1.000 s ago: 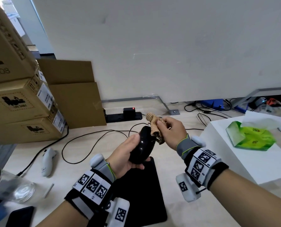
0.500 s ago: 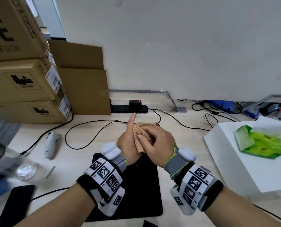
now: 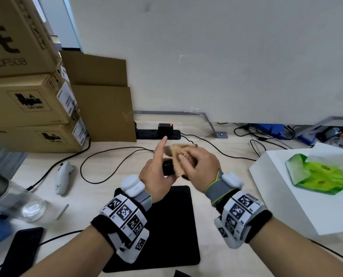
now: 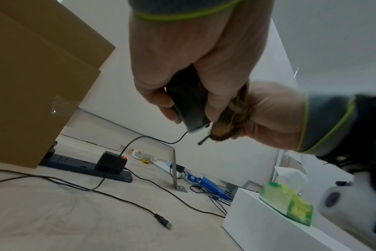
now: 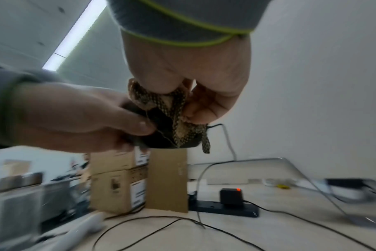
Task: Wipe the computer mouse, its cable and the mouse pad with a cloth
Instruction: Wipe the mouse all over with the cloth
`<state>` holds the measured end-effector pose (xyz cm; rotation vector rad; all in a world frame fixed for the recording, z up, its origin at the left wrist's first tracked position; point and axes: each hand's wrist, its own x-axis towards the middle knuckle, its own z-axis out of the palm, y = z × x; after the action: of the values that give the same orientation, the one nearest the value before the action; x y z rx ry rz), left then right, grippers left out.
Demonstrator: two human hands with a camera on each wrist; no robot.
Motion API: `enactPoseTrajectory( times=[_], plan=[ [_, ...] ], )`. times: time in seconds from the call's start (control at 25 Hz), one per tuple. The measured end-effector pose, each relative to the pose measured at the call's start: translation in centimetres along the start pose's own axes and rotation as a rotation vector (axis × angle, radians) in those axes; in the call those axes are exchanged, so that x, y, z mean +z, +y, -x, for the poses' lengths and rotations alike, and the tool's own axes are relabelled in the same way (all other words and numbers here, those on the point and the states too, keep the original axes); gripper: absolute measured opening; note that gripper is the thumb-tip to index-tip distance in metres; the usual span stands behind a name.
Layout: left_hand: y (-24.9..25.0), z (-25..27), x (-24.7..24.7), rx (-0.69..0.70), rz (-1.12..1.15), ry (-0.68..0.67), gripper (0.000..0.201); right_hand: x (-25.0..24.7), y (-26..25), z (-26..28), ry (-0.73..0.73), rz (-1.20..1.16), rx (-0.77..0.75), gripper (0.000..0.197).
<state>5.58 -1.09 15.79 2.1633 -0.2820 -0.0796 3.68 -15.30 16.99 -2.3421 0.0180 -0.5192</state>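
My left hand (image 3: 158, 172) grips the black computer mouse (image 3: 167, 169) in the air above the far end of the black mouse pad (image 3: 176, 226), its index finger pointing up. In the left wrist view the mouse (image 4: 188, 108) sits between thumb and fingers. My right hand (image 3: 198, 166) holds the bunched tan cloth (image 3: 181, 156) pressed against the mouse's right side; the cloth (image 5: 176, 115) covers much of the mouse (image 5: 161, 135). The thin black cable (image 4: 127, 147) hangs from the mouse's front down to the desk and loops (image 3: 98, 162) leftward.
Stacked cardboard boxes (image 3: 32, 100) stand at the back left. A black power strip (image 3: 158, 132) lies along the wall. A white box (image 3: 306, 196) with a green tissue pack (image 3: 316, 172) is at the right. A white controller (image 3: 62, 176), glass jar (image 3: 16, 202) and phone (image 3: 20, 252) lie left.
The mouse was held up with the cloth at its front; both hands then closed together and now the cloth is pressed over the mouse's side, lower and nearer the pad.
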Motion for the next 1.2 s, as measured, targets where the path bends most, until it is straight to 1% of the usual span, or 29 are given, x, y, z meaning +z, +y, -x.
enactPoseTrajectory(
  times=[0.04, 0.08, 0.12, 0.16, 0.2, 0.28, 0.36, 0.4, 0.44, 0.48, 0.56, 0.64, 0.68, 0.72, 0.76, 0.8, 0.88, 0.92, 0.96, 1.0, 1.04, 1.12, 1.16, 1.2],
  plan=[
    [-0.5, 0.2, -0.6, 0.057, 0.055, -0.070, 0.094, -0.5, 1.1, -0.9, 0.024, 0.003, 0.109, 0.017],
    [-0.5, 0.3, -1.1, 0.077, 0.100, -0.122, 0.092, -1.1, 1.9, -1.6, 0.031, -0.017, 0.222, 0.014],
    [-0.6, 0.1, -1.4, 0.075, 0.148, -0.145, 0.086, -1.5, 2.5, -2.1, 0.050, -0.061, 0.306, 0.012],
    [-0.6, -0.1, -1.3, 0.053, 0.226, -0.153, 0.079, -1.8, 2.8, -2.6, 0.077, -0.112, 0.349, 0.008],
    [-0.4, -0.3, -1.4, 0.014, 0.341, -0.155, 0.070, -1.8, 3.1, -2.8, 0.106, -0.156, 0.364, 0.007],
    [-0.1, -0.3, -1.2, -0.113, 0.613, -0.176, 0.053, -1.6, 3.3, -2.8, 0.139, -0.207, 0.379, 0.010],
    [0.4, -0.4, -1.3, -0.257, 0.839, -0.198, 0.042, -1.0, 3.2, -2.7, 0.127, -0.226, 0.389, 0.012],
    [0.7, -0.5, -1.3, -0.304, 0.920, -0.217, 0.038, -0.6, 2.9, -2.5, 0.109, -0.244, 0.386, 0.011],
    [1.1, -0.6, -1.3, -0.335, 0.975, -0.239, 0.036, -0.2, 2.3, -2.3, 0.086, -0.259, 0.364, 0.014],
    [1.6, -0.7, -1.3, -0.357, 1.008, -0.267, 0.042, 0.2, 1.6, -1.8, 0.059, -0.250, 0.308, 0.020],
    [2.2, -1.0, -1.1, -0.407, 1.064, -0.303, 0.065, 1.0, 0.1, -0.3, -0.014, -0.149, 0.125, 0.037],
    [2.6, -1.1, -0.9, -0.472, 1.181, -0.344, 0.084, 1.4, -1.4, 1.1, -0.065, -0.026, -0.042, 0.042],
    [2.6, -1.1, -0.8, -0.469, 1.196, -0.358, 0.090, 1.3, -1.6, 1.4, -0.066, 0.029, -0.097, 0.041],
    [2.5, -1.1, -0.7, -0.452, 1.163, -0.364, 0.091, 1.1, -1.6, 1.2, -0.055, 0.058, -0.100, 0.039],
    [2.3, -0.9, -0.6, -0.426, 1.115, -0.362, 0.089, 1.0, -1.0, 0.7, -0.026, 0.054, -0.051, 0.037],
    [2.2, -0.8, -0.5, -0.405, 1.074, -0.359, 0.086, 1.0, -0.3, -0.2, 0.001, 0.029, 0.056, 0.037],
    [2.3, -0.5, -0.5, -0.412, 1.056, -0.367, 0.078, 0.8, 1.4, -2.2, 0.032, -0.089, 0.350, 0.033],
    [2.2, -0.4, -0.5, -0.412, 1.060, -0.366, 0.074, 0.8, 1.8, -2.6, 0.026, -0.154, 0.452, 0.031],
    [2.2, -0.4, -0.4, -0.410, 1.064, -0.363, 0.071, 0.8, 1.6, -2.4, 0.012, -0.151, 0.468, 0.029],
    [2.0, -0.5, -0.4, -0.405, 1.066, -0.356, 0.068, 0.9, 1.2, -1.7, -0.001, -0.120, 0.408, 0.027],
    [2.1, -0.6, -0.5, -0.398, 1.080, -0.357, 0.068, 0.9, 0.4, -0.8, -0.011, -0.094, 0.306, 0.026],
    [1.7, -0.9, -0.6, -0.378, 1.114, -0.369, 0.070, 0.7, -0.8, 0.5, -0.014, -0.058, 0.103, 0.033],
    [1.5, -0.9, -0.8, -0.362, 1.096, -0.366, 0.068, 0.7, -0.7, 0.5, -0.009, -0.052, 0.056, 0.036],
    [1.5, -0.7, -0.9, -0.348, 1.069, -0.358, 0.063, 0.7, -0.2, -0.2, 0.010, -0.062, 0.082, 0.037]
  ],
)
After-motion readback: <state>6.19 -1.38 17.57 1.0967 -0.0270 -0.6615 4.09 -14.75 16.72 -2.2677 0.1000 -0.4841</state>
